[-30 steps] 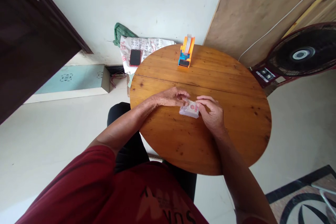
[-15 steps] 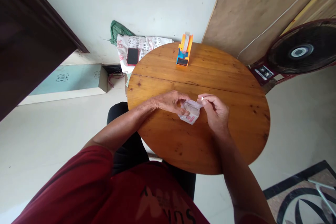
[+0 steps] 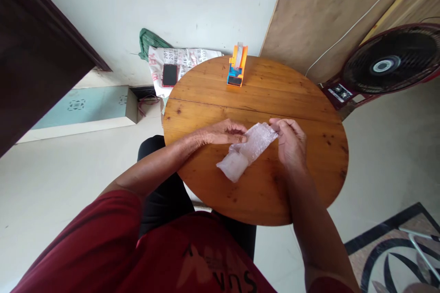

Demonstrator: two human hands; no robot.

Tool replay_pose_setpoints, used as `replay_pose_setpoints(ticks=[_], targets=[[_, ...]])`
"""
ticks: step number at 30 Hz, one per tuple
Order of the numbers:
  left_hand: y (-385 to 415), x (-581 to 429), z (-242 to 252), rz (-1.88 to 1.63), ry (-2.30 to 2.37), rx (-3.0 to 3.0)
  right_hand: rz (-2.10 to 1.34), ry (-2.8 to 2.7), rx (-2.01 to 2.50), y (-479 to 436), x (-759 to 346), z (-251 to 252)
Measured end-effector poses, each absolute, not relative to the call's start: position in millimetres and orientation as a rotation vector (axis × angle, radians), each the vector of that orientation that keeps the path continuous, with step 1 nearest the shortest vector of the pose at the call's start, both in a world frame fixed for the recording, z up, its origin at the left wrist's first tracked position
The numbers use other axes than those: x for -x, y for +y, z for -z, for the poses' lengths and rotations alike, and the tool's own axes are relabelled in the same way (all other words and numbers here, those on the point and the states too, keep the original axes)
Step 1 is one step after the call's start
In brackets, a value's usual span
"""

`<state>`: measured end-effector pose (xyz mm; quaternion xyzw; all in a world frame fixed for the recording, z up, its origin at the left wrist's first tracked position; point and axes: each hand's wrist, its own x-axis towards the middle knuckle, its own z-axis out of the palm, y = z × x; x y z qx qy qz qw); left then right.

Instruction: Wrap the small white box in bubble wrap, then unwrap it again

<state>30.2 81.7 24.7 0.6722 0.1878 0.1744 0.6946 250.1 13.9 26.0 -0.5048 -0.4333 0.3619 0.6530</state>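
Note:
A strip of clear bubble wrap (image 3: 259, 139) stretches slantwise between my hands over the round wooden table (image 3: 213, 199). Its lower-left end (image 3: 233, 165) looks thicker and whitish, and I cannot make out what lies inside. My right hand (image 3: 291, 139) is closed, pinching the upper-right corner between thumb and fingertips. On the other side, my left hand (image 3: 225, 132) grips the left edge of the wrap, thumb against it and the fingertips partly hidden behind.
Near the table's far edge stands an orange and blue tape dispenser (image 3: 237, 66). A phone (image 3: 169, 75) lies on a printed white sack (image 3: 156, 66) beyond the left edge, beside a green bag (image 3: 151, 43). A dark fan (image 3: 388, 64) stands at the right.
The bubble wrap has opened out from a compact bundle with red print into a long strip. My right hand has moved slightly right with its corner; the printed face no longer shows.

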Motion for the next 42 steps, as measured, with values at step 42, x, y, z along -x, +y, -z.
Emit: replay_pose_setpoints(ticks=[42], targets=[[85.8,-49.9,-14.7,-0.821,0.647,-0.930,-1.018,-0.873,1.261,9.8,-235.7,-19.8]])
